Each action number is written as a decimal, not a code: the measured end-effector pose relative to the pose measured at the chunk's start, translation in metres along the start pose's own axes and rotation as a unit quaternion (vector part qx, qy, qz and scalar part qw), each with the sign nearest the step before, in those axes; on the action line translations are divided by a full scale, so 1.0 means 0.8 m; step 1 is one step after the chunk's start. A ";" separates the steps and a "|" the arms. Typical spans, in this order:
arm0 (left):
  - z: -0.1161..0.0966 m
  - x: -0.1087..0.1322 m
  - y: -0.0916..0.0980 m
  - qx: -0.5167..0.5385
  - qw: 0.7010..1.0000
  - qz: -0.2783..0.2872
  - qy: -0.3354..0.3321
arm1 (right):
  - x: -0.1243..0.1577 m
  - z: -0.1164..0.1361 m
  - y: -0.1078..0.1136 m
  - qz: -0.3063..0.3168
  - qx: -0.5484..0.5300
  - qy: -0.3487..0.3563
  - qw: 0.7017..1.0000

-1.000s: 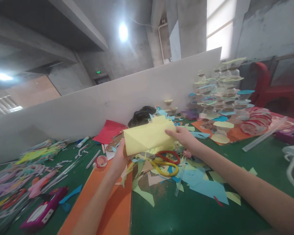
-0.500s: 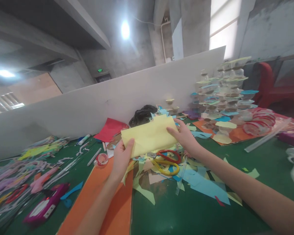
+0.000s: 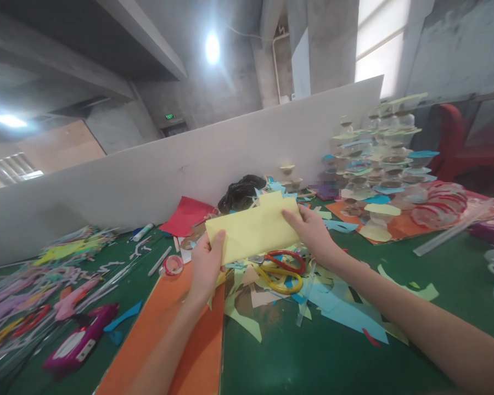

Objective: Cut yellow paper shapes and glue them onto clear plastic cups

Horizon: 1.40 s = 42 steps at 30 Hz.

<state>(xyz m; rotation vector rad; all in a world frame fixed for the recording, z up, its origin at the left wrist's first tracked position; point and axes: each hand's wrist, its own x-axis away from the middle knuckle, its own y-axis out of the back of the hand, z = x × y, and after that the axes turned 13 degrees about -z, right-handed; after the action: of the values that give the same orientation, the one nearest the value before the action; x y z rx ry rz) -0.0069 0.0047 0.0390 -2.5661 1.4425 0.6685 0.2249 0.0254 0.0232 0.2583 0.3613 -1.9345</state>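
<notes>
A folded sheet of pale yellow paper (image 3: 253, 230) is held up in front of me, above the green work mat. My left hand (image 3: 206, 267) grips its lower left end, with the thumb on the front. My right hand (image 3: 310, 233) pinches the right end, fingers on top. Just below the sheet, scissors with red and yellow handles (image 3: 280, 271) lie among scraps of coloured paper (image 3: 333, 304). An orange sheet (image 3: 197, 345) lies under my left forearm.
A white partition (image 3: 189, 159) runs behind the mat. In front of it lie red paper (image 3: 185, 216) and a black plastic bag (image 3: 241, 193). A tall stacked paper-and-plastic construction (image 3: 374, 159) stands right, coloured strips (image 3: 45, 280) lie left, and a tape roll (image 3: 173, 265) sits nearby.
The yellow sheet has turned from tilted to flatter. My left thumb now shows on its front, and my right hand has shifted slightly right. The view has drifted a little.
</notes>
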 end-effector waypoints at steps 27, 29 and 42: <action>0.005 -0.008 0.003 -0.017 0.999 -0.031 -0.022 | -0.004 -0.004 -0.003 0.057 -0.143 -0.155 0.976; 0.007 -0.009 0.003 -0.029 0.999 -0.034 -0.030 | -0.003 -0.004 -0.003 0.054 -0.138 -0.151 0.977; 0.009 -0.013 0.004 -0.125 0.986 -0.033 -0.101 | 0.003 -0.001 -0.007 0.008 -0.099 -0.115 0.988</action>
<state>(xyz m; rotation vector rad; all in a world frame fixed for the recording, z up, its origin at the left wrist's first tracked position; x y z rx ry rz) -0.0166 0.0135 0.0370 -2.6177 1.2747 1.1278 0.2186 0.0253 0.0223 -0.0921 0.3921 -1.8730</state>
